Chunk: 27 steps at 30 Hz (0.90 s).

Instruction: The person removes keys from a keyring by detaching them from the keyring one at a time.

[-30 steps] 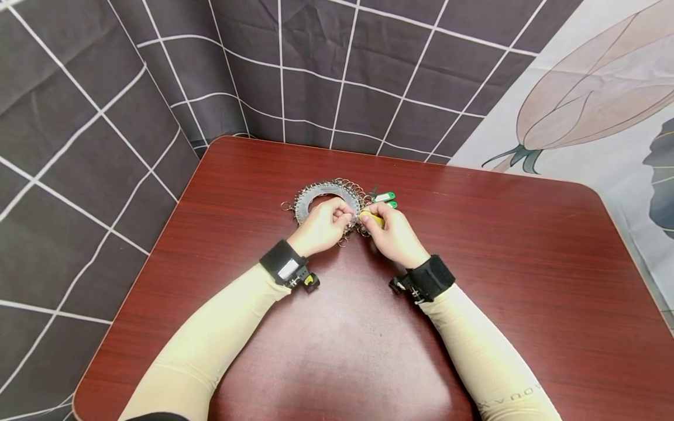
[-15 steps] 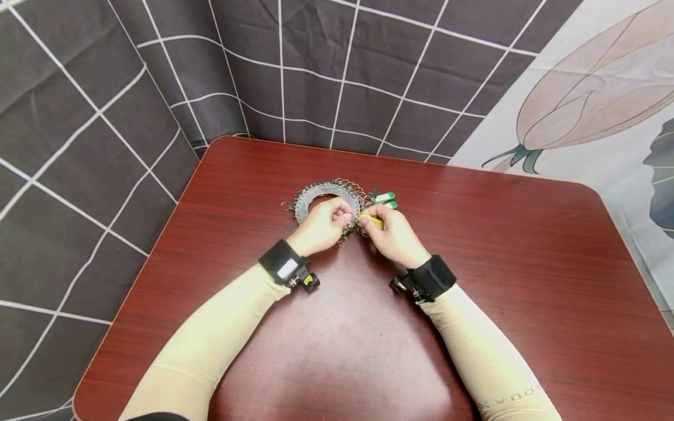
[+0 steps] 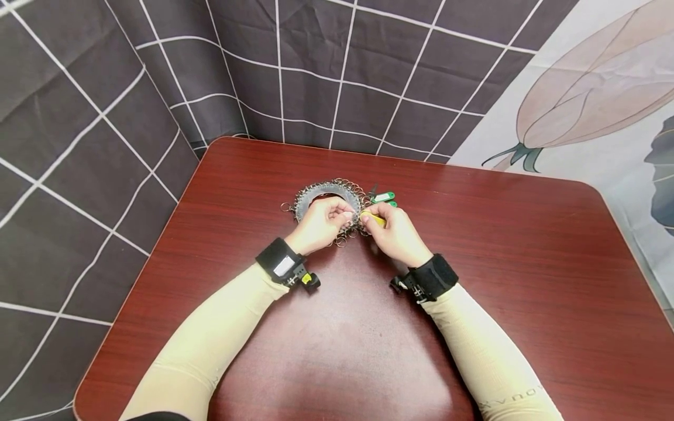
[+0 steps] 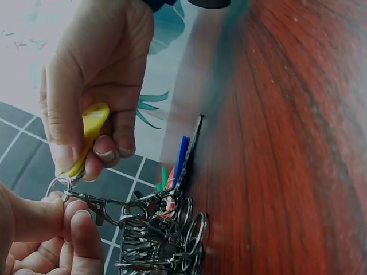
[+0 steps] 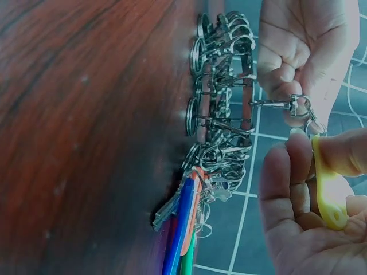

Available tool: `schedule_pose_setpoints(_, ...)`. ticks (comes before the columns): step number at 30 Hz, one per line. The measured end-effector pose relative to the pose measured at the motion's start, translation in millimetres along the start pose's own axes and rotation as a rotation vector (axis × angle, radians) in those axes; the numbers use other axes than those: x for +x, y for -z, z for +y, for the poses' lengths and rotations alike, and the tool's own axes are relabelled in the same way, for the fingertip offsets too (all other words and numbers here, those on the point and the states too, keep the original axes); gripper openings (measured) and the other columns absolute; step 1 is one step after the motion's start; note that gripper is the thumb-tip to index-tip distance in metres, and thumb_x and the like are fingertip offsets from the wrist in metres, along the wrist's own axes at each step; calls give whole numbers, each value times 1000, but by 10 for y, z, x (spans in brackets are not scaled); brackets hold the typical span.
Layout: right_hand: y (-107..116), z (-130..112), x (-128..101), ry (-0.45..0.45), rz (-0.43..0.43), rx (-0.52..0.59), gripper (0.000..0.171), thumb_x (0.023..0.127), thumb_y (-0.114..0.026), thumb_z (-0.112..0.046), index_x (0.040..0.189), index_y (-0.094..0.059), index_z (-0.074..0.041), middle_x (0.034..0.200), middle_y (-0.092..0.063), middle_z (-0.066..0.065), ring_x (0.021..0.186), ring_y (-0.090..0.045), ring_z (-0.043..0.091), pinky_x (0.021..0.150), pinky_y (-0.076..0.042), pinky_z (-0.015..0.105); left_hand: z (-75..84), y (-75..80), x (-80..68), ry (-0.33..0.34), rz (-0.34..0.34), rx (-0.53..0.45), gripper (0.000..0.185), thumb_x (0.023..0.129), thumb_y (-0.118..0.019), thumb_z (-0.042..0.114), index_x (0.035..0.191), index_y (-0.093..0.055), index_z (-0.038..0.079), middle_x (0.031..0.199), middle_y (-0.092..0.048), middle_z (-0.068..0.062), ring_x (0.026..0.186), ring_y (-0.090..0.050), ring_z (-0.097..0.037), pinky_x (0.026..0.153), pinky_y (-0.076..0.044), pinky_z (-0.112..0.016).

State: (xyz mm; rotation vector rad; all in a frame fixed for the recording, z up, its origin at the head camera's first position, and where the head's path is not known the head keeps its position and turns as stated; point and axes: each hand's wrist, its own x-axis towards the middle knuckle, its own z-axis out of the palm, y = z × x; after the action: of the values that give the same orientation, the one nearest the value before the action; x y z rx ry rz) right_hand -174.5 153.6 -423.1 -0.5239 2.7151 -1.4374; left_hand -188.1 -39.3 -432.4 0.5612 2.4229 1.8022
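A flat grey ring-shaped holder lies on the table in the head view, with many metal swivel clasps and split rings round its edge. My left hand reaches over its near side and pinches the end of one swivel clasp, which sticks out from the holder. Between thumb and fingers, my right hand grips a yellow key tag. The tag's small split ring meets the clasp end at the left fingertips; whether they are linked is hard to tell.
Beyond my right hand lie green key tags. Close up, a blue tag, an orange tag and keys hang by the holder. The reddish wooden table spreads around, with a dark gridded curtain behind.
The left hand shifts slightly left, and a bit more of the holder's near rings shows. The right hand keeps its grip on the yellow key tag nearly in place.
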Motion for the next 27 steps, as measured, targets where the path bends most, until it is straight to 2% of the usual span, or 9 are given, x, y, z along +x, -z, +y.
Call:
schedule_pose_setpoints(5, -12, -20, 5, 9, 33, -41, 11, 95, -60, -15, 98, -66, -7, 61, -58, 1, 44, -55, 13, 51, -44, 26, 23, 5, -11, -18, 13, 69, 6, 92, -62, 2, 94, -67, 2, 83, -66, -5, 76, -64, -14, 71, -53, -26)
schedule_pose_setpoints(11, 33, -52, 28, 4, 35, -20, 13, 95, -58, -15, 101, -66, -6, 66, -61, 7, 44, -54, 13, 50, -45, 25, 91, -26, -39, -66, -26, 154, 7, 92, -62, 6, 96, -68, 3, 84, -68, -4, 75, -65, -12, 69, -53, -24)
schedule_pose_setpoints(15, 58, -53, 35, -1, 45, -20, 13, 95, -59, -15, 101, -66, -6, 70, -63, 10, 44, -54, 13, 51, -44, 24, 109, -34, -39, -47, -2, 166, 7, 93, -62, 6, 95, -68, 3, 82, -66, -3, 74, -64, -11, 69, -52, -24)
schedule_pose_setpoints(19, 55, -52, 31, 10, 69, -39, 13, 95, -59, -14, 102, -66, -5, 75, -63, 7, 50, -54, 13, 55, -45, 24, 118, -28, -35, -29, -1, 192, 9, 94, -60, 7, 97, -68, 3, 83, -66, -4, 76, -64, -13, 73, -52, -25)
schedule_pose_setpoints(23, 37, -55, 19, 13, 87, -42, 12, 95, -59, -12, 102, -64, -3, 80, -63, 4, 59, -54, 12, 61, -44, 24, 117, -14, -36, -22, -35, 235, 12, 94, -59, 9, 100, -68, 4, 88, -67, -3, 81, -65, -13, 76, -52, -25)
schedule_pose_setpoints(27, 29, -59, 12, 6, 76, 27, 12, 95, -59, -10, 103, -61, -2, 83, -65, 7, 65, -57, 11, 63, -46, 22, 92, -8, -32, -26, -108, 235, 11, 92, -61, 9, 99, -68, 3, 87, -66, -3, 80, -63, -12, 74, -51, -24)
